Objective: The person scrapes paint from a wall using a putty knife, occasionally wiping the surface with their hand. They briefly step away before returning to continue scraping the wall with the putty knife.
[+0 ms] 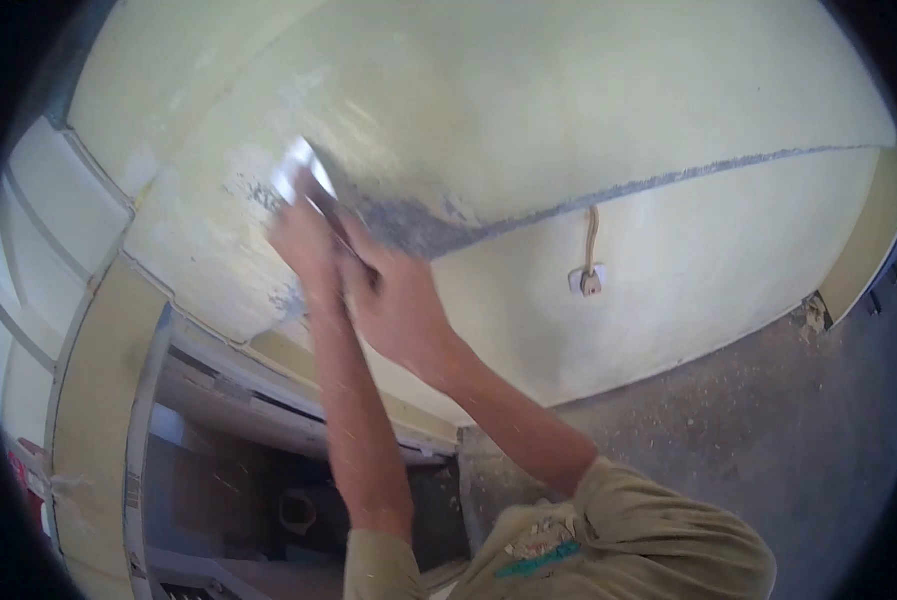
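Observation:
A scraper [306, 163] with a wide, shiny metal blade is against the pale wall [529, 110], its outline smeared by motion. My right hand [401, 305] is closed around its dark handle. Higher up, close to the blade, my left hand [307, 240] is closed on the scraper as well, with its fingers partly blurred. Around the blade the paint is worn, and a bare grey patch [409, 225] shows just right of my hands. From that patch a rough grey strip [649, 185] runs rightward across the wall.
A socket with a plug [589, 280] and its cable sits on the wall to the right. A door frame [99, 400] and an opening stand at lower left. Specks of debris lie on the grey floor [709, 420], and flakes are on my shirt [549, 545].

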Demonstrator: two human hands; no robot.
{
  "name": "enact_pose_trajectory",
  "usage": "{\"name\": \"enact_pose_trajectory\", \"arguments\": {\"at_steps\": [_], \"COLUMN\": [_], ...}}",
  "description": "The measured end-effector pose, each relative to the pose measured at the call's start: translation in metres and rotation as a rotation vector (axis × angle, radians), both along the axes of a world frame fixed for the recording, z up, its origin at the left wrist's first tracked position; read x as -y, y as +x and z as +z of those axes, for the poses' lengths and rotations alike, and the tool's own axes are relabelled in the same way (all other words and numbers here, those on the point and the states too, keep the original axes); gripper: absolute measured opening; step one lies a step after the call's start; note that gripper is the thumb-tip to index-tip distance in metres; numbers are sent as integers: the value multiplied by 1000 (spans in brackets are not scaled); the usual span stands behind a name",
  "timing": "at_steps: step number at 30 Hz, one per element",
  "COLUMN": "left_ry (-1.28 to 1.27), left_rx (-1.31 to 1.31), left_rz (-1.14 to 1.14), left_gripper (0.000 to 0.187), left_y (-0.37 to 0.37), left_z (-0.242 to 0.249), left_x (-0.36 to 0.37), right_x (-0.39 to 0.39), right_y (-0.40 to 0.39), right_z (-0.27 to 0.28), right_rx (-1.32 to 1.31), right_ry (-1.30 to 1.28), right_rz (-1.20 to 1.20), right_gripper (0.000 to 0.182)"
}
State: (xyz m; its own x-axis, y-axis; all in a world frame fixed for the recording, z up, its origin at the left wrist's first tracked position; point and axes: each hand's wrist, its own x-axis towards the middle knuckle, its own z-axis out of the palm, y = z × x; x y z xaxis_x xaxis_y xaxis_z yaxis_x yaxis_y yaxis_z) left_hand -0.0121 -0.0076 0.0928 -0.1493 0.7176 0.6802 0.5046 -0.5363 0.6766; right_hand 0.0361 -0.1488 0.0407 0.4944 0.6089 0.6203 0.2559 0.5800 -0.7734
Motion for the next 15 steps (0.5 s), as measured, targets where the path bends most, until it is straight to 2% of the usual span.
{"name": "enact_pose_trajectory", "arguments": {"at_steps": [2, 3, 4, 7, 9, 15], "left_ry": [-52, -116, -184, -270, -302, -324], "left_rx": [140, 321, 501, 683, 698, 712], "left_rz": [-100, -277, -455, -614, -617, -581], "left_gripper": [47, 43, 39, 36, 35, 33], "left_y": [14, 22, 30, 53, 54, 63], "left_z": [-57, -75, -86, -84, -77, -80], "left_x": [27, 38, 47, 64, 68, 60], "right_x": [11, 11, 15, 20, 31, 27], "right_y": [5, 6, 7, 17, 25, 30], "right_z": [-56, -80, -90, -96, -82, -82], "right_rx": [8, 17, 32, -40, -32, 54], "right_ry": [-50, -34, -22, 24, -189, -104], "right_rz": [-33, -79, -79, -134, -78, -147], "right_gripper": [41, 41, 41, 41, 41, 40]}}
